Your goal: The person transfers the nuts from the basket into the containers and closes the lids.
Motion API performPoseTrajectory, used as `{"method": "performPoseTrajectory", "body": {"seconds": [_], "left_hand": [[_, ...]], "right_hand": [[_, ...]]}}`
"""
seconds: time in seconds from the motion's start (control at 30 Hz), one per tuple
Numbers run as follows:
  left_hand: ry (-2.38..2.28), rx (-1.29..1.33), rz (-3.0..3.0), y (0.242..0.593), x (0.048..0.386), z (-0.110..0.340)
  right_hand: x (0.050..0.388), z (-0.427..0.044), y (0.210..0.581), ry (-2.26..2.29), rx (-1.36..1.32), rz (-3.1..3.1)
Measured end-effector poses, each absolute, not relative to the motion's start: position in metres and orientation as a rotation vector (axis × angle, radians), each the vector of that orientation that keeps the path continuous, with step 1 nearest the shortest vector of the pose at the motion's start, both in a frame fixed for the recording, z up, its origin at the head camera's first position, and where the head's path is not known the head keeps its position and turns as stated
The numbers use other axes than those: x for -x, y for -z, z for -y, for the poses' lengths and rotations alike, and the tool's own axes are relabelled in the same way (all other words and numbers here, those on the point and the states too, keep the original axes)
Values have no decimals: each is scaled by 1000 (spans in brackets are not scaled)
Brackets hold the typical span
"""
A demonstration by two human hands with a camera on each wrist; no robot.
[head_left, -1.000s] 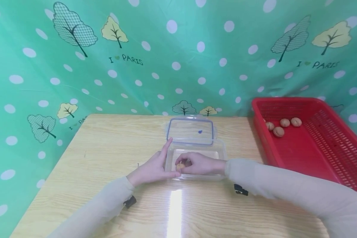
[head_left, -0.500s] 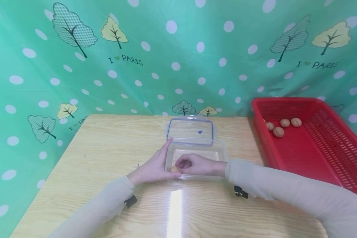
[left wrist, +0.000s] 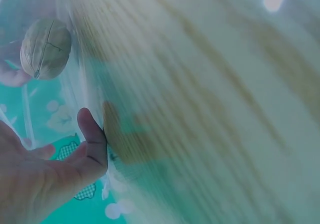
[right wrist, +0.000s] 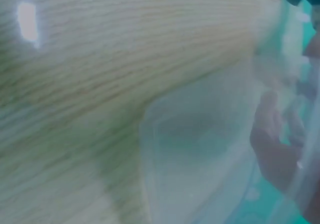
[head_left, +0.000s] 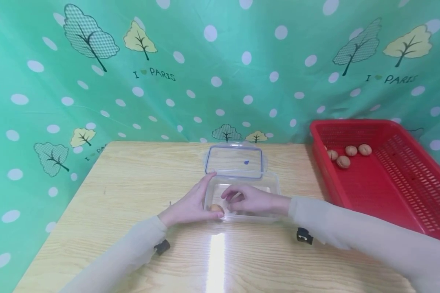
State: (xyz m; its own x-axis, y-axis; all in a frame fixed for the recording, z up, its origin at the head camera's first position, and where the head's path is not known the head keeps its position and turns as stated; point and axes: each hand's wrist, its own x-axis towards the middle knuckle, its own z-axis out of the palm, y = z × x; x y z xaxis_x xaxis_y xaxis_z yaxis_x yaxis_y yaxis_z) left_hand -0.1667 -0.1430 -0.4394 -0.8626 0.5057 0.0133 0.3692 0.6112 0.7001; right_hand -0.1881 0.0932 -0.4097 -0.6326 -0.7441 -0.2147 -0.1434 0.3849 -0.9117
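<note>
A clear plastic food container (head_left: 248,219) stands on the table, with one walnut (head_left: 216,208) in its front left corner. The walnut also shows in the left wrist view, a walnut (left wrist: 46,48) seen through the clear wall. My left hand (head_left: 191,206) rests against the container's left end, thumb along the front side and index finger at the back left corner. Over the inside of the container is my right hand (head_left: 250,199), its fingers loosely bent and apart from the walnut, with nothing seen in them. The right wrist view shows that hand (right wrist: 280,149) hazily through plastic.
Behind the container lies its clear lid (head_left: 225,160) with a blue seal. A red plastic basket (head_left: 330,179) stands at the right, with several walnuts (head_left: 343,162) in its back left part. A patterned green curtain (head_left: 190,77) hangs behind the wooden table (head_left: 139,171).
My right hand has let go of the walnut in the front left corner and drawn back a little to the right. The left hand has stayed nearly still.
</note>
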Motion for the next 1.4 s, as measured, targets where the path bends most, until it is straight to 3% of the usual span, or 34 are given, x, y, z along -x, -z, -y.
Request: {"method": "performPoseTrajectory", "body": {"seconds": [0.5, 1.4], "left_hand": [[-1146, -769, -2632, 440, 165, 141], [-1108, -754, -2630, 444, 166, 142]], "right_hand": [[198, -140, 373, 1472, 737, -2011], [196, -192, 356, 1508, 671, -2130]]}}
